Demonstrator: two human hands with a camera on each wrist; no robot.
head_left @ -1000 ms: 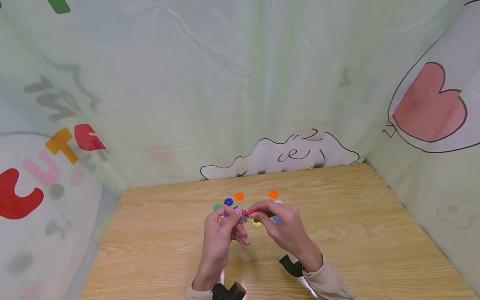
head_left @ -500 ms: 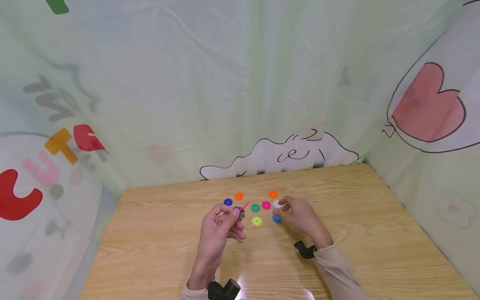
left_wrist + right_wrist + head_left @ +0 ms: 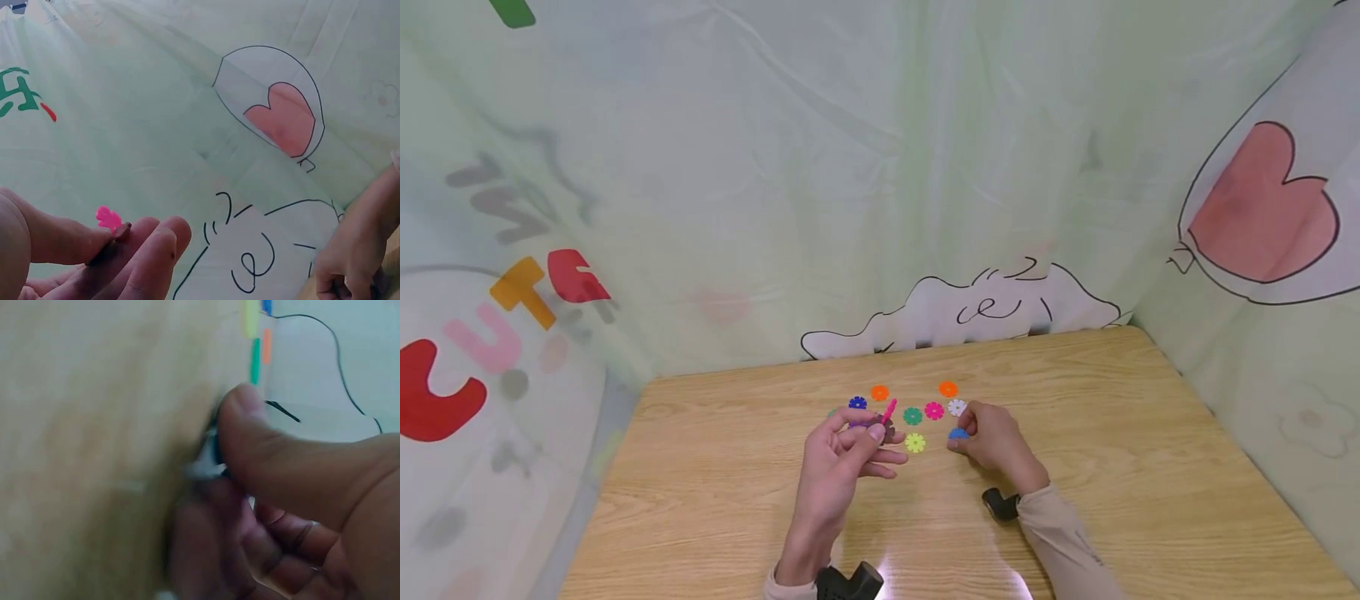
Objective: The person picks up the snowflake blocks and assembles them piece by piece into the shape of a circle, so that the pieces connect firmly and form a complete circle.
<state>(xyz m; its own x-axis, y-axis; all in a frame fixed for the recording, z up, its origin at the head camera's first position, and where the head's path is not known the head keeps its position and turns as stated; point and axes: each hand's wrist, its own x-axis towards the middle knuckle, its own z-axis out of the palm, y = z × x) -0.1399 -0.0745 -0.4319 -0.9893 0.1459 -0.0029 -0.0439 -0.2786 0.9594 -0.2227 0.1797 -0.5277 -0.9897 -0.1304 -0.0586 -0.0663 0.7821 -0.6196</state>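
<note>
The left hand (image 3: 831, 475) pinches a dark flower-shaped disc (image 3: 888, 431) between thumb and index finger, its other fingers spread. A pink disc (image 3: 890, 410) stands edge-on in that dark one; in the left wrist view the pink disc (image 3: 109, 218) shows beyond the thumb tip. On the table at the right, the right hand (image 3: 1002, 442) has thumb and fingertips on a blue disc (image 3: 957, 434), partly covering it. Blur in the right wrist view hides details of this grip. Just above those fingers lies a white disc (image 3: 956, 407).
Between the hands lie a green disc (image 3: 912, 416), a pink disc (image 3: 934, 411) and a yellow disc (image 3: 915, 442). Farther back are two orange discs (image 3: 879, 392) and a dark blue one (image 3: 857, 403). Purple and green discs are partly behind the left hand. A printed curtain stands behind the table (image 3: 715, 467).
The right hand has let go of the pink piece, moved right and come down at the blue disc. The left hand still holds the joined pieces, its lower fingers now more extended.
</note>
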